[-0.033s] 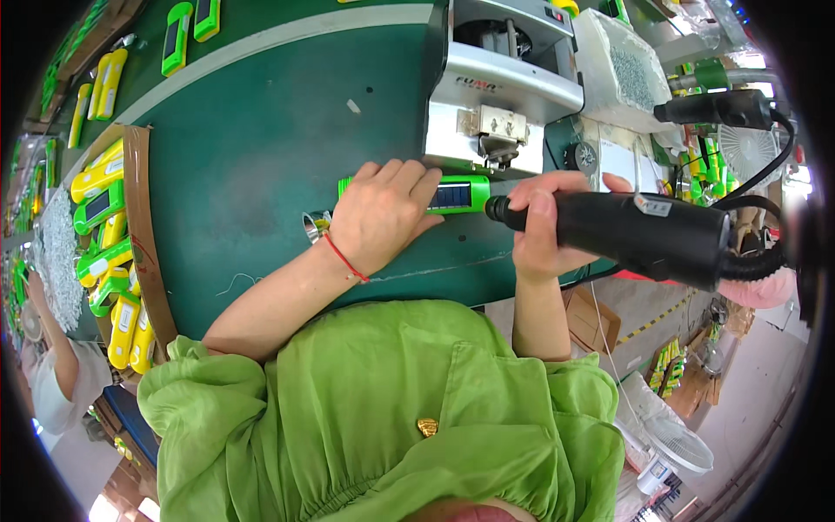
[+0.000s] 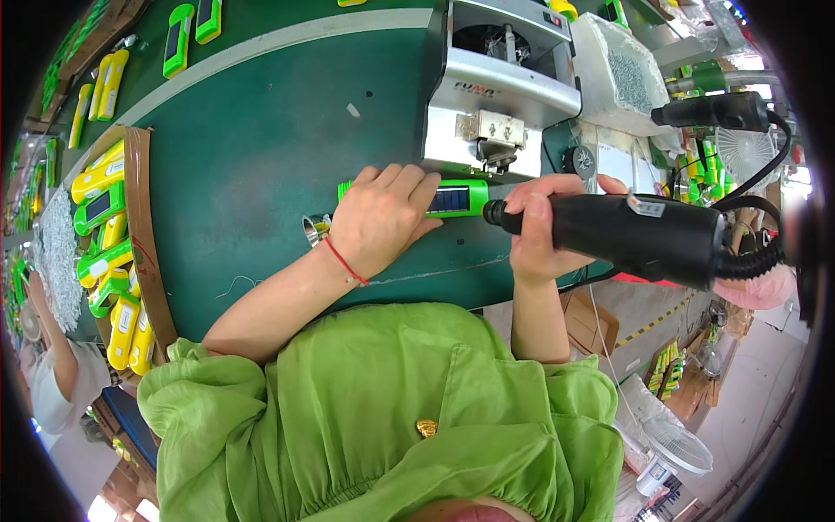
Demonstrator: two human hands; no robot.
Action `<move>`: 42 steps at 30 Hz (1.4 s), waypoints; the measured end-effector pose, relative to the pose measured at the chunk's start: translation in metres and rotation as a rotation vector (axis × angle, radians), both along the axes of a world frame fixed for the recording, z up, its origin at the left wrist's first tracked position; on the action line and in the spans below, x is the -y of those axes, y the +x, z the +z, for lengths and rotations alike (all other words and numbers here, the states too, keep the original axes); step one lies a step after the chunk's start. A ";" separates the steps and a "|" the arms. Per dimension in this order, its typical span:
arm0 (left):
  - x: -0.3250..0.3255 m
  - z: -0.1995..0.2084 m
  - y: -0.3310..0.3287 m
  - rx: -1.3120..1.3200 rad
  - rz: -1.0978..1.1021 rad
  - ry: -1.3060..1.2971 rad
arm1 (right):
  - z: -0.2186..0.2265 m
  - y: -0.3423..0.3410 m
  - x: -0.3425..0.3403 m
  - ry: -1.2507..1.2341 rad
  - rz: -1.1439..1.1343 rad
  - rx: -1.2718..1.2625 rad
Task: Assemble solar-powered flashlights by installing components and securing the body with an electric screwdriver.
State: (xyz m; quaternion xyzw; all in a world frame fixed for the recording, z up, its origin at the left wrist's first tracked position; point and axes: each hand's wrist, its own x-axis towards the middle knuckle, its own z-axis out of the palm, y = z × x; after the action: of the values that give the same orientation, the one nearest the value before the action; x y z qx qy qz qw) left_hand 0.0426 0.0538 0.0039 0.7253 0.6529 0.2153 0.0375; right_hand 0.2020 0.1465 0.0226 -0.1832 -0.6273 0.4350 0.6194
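Observation:
My left hand is closed over the body of a green light with a dark solar panel, pressing it to the table; much of the light is hidden under the palm. In my right hand is a black electric screwdriver, held level and gripped near its front. Its nose meets the right end of the light; the bit itself cannot be seen. By my left wrist lies a shiny round metal reflector cup.
Just beyond the light stands a silver screw-feeding machine, with a clear bin of screws to its right. A cardboard divider borders piled yellow and green lights at left. A second screwdriver hangs at right.

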 end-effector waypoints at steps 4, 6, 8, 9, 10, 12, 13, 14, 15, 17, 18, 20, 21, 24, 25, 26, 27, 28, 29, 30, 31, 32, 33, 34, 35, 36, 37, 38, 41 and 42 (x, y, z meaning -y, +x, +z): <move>0.003 0.000 0.002 0.023 0.004 0.019 | 0.003 0.010 -0.002 0.078 0.044 0.185; -0.001 0.001 -0.001 -0.009 -0.001 0.022 | 0.005 0.009 -0.002 0.125 0.064 0.277; -0.002 0.004 0.001 -0.039 -0.024 -0.005 | 0.006 0.003 -0.001 0.036 0.012 0.163; 0.000 -0.001 0.001 -0.035 -0.018 -0.009 | -0.001 0.012 -0.009 0.159 -0.031 0.347; -0.001 0.001 0.002 -0.033 -0.029 -0.004 | -0.003 0.011 -0.010 0.162 -0.043 0.349; -0.002 0.004 0.004 -0.067 0.003 -0.086 | -0.006 0.003 -0.006 0.173 -0.127 0.286; -0.003 0.001 0.002 -0.075 0.000 -0.046 | -0.004 -0.002 -0.005 0.157 -0.100 0.243; -0.003 -0.001 0.003 -0.070 -0.006 -0.045 | -0.001 -0.006 -0.002 0.135 -0.068 0.170; -0.002 -0.002 0.004 -0.073 -0.003 -0.021 | -0.001 -0.002 -0.004 0.176 -0.068 0.196; 0.000 -0.001 0.007 -0.091 -0.002 0.016 | -0.003 0.003 -0.001 0.165 -0.090 0.195; 0.001 -0.002 0.006 -0.092 -0.008 0.015 | -0.005 0.004 -0.001 0.117 -0.111 0.169; -0.002 -0.004 0.005 -0.140 -0.020 0.021 | 0.001 -0.005 -0.003 0.088 -0.078 0.088; 0.000 -0.007 0.004 -0.145 -0.021 0.019 | 0.001 -0.010 0.001 0.028 -0.089 0.029; 0.006 -0.006 -0.010 -0.159 -0.110 -0.003 | 0.011 -0.002 0.007 0.020 -0.072 0.066; 0.013 -0.002 -0.019 -0.172 -0.097 0.000 | 0.026 0.002 0.014 -0.006 0.039 -0.094; 0.021 0.004 -0.028 -0.105 -0.077 -0.109 | 0.042 0.010 0.021 -0.035 0.147 -0.246; 0.036 0.010 -0.039 -0.044 -0.045 -0.231 | 0.057 0.021 0.023 -0.026 0.121 -0.226; 0.044 0.013 -0.059 0.075 -0.086 -0.246 | 0.069 0.033 0.024 -0.020 0.082 -0.209; 0.052 0.021 -0.067 0.272 -0.018 -0.350 | 0.072 0.039 0.025 -0.010 0.002 -0.141; 0.057 0.030 -0.076 0.467 0.054 -0.441 | 0.074 0.043 0.023 0.005 -0.078 -0.074; 0.064 0.028 -0.082 0.737 0.122 -0.534 | 0.066 0.043 0.021 0.014 -0.088 -0.039; 0.069 0.025 -0.083 1.014 0.186 -0.613 | 0.060 0.043 0.020 -0.003 -0.022 -0.073; 0.073 0.024 -0.084 1.154 0.183 -0.594 | 0.055 0.041 0.022 -0.046 0.006 -0.059; 0.076 0.024 -0.081 1.197 0.206 -0.552 | 0.049 0.039 0.024 -0.088 0.027 -0.038; 0.076 0.021 -0.081 1.184 0.211 -0.495 | 0.043 0.036 0.026 -0.089 0.039 -0.050; 0.075 0.019 -0.082 1.171 0.214 -0.441 | 0.038 0.031 0.028 -0.118 0.021 -0.030; 0.073 0.021 -0.080 1.169 0.221 -0.440 | 0.032 0.029 0.028 -0.148 -0.001 -0.003; 0.069 0.023 -0.078 1.093 0.258 -0.372 | 0.028 0.027 0.028 -0.151 0.002 -0.005; 0.059 0.027 -0.084 0.994 0.302 -0.308 | 0.021 0.022 0.023 -0.111 0.012 0.058; 0.054 0.027 -0.087 0.972 0.308 -0.309 | 0.019 0.021 0.022 -0.111 0.009 0.058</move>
State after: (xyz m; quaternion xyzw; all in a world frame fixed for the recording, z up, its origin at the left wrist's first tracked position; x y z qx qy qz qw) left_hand -0.0446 0.0002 0.0312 0.4235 0.6832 0.4308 0.4102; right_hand 0.2234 0.1246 0.0417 -0.2267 -0.6207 0.4664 0.5880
